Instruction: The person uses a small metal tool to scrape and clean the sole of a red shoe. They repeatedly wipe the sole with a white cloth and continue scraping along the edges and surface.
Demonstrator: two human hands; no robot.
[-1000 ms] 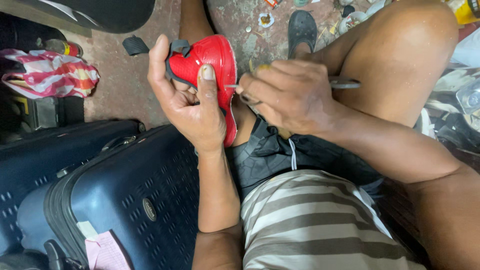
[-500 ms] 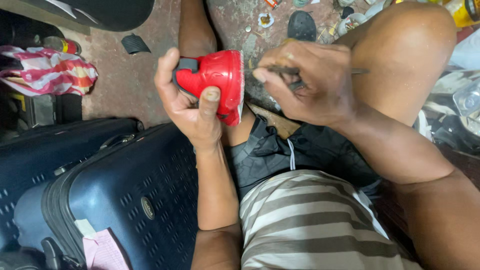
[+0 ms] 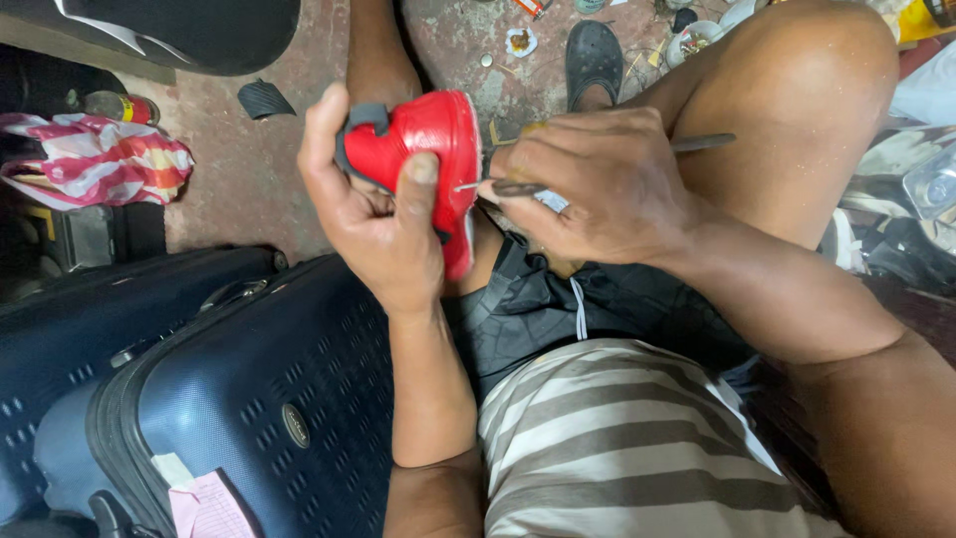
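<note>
L hand [image 3: 383, 214] grips red shoe [image 3: 428, 149]; R hand [image 3: 597, 184] pinches awl [image 3: 697, 142] (prob. metal).

The left hand [image 3: 383, 214] is reaching up from the near side with its forearm nearly upright, fingers curled and thumb pressing flat, while the right hand [image 3: 597, 184] is coming in from the right, fingers pinching closed, wrist bending leftward.

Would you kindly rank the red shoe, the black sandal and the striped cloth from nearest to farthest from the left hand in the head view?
1. Red shoe: held in the left hand.
2. Black sandal: on the floor, upper right.
3. Striped cloth: far left.
</note>
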